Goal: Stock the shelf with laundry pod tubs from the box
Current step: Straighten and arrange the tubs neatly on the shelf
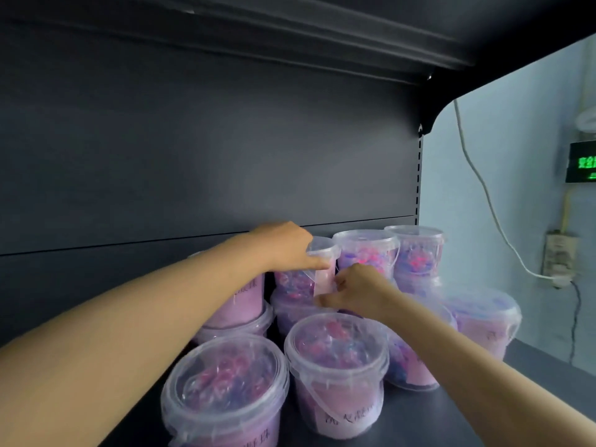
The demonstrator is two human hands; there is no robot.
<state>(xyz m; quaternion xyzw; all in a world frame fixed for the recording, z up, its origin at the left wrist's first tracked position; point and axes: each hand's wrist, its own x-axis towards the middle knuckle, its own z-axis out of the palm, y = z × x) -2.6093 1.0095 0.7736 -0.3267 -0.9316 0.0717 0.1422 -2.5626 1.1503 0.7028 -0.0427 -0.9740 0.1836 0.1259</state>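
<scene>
Several clear laundry pod tubs with pink labels stand on the dark shelf (522, 359), some stacked two high. My left hand (287, 246) grips the rim and side of an upper tub (303, 279) in the middle stack. My right hand (354, 291) pinches the same tub's lower right side by its pink label. In front stand two single tubs, one at the left (225, 388) and one beside it (338, 366). More stacked tubs (367, 250) rise behind to the right. The box is out of view.
The shelf's dark back panel (193, 156) and the shelf above (290, 27) close in the space. To the right is a pale wall with a white cable (483, 195), a power socket (558, 256) and a green-lit display (582, 161).
</scene>
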